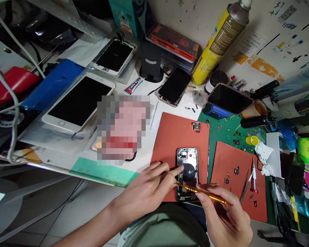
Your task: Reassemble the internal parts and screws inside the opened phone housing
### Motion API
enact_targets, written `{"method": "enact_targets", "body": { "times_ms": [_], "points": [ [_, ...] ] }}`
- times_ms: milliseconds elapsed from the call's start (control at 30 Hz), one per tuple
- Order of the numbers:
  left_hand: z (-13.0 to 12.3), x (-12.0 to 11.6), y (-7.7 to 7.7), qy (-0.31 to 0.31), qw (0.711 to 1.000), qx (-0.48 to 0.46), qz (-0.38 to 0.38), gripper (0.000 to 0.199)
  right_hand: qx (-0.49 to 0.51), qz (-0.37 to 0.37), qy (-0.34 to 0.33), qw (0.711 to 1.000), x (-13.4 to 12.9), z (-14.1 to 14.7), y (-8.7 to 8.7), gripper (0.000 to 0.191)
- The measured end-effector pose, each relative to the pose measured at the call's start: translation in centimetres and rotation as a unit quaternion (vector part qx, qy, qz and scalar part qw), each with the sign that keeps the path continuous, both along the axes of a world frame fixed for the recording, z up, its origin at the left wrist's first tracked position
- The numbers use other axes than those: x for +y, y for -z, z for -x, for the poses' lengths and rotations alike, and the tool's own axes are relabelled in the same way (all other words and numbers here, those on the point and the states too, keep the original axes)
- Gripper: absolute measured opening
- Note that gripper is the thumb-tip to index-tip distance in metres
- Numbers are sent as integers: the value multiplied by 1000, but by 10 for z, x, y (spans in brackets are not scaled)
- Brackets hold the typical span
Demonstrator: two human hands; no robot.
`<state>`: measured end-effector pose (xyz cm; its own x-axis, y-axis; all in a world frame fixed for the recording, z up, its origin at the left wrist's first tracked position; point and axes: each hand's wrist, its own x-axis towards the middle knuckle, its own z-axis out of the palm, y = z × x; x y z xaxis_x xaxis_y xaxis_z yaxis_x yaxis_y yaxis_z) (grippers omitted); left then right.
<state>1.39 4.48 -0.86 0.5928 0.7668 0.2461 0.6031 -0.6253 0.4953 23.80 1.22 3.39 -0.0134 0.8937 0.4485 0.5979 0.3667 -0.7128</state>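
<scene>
An opened phone (194,161) lies on a red-brown mat (167,137), its inner parts and a round dark patch showing. My left hand (154,183) comes in from the left and steadies the phone: the index fingertip presses on its inside, the thumb is at its left edge, and the other fingers are curled. In my right hand (224,212) is a slim gold-handled tool (208,195), gripped between thumb and fingers. It points left across the lower part of the phone. Its tip is beside my left thumb, too small to make out. A small metal part (196,127) lies higher on the mat.
On the right, a second mat (221,157) carries small parts, tweezers (244,187) and a silver screwdriver (253,176). Other phones (175,85) and a white phone screen (79,99) lie beyond and left. A yellow spray can (216,44) stands against the wall.
</scene>
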Motion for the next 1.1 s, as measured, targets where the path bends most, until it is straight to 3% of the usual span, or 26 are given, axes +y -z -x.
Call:
{"method": "enact_targets", "body": {
  "times_ms": [200,300,467,700,1100],
  "points": [
    [0,1,2,-1,1000,-2,-6,19,-16,3,-9,1000,-3,-4,3,33],
    [-1,1,2,-5,1000,-21,-8,14,14,23,22,999,-4,-2,3,29],
    [-2,1,0,0,999,-32,12,30,52,64,46,996,-3,-1,2,27],
    [-1,-1,-2,-3,1000,-27,14,35,93,92,62,989,3,1,-1,21],
    [-1,1,-3,-9,1000,-25,-9,19,53,35,67,996,-6,-1,-1,25]
  ]
}}
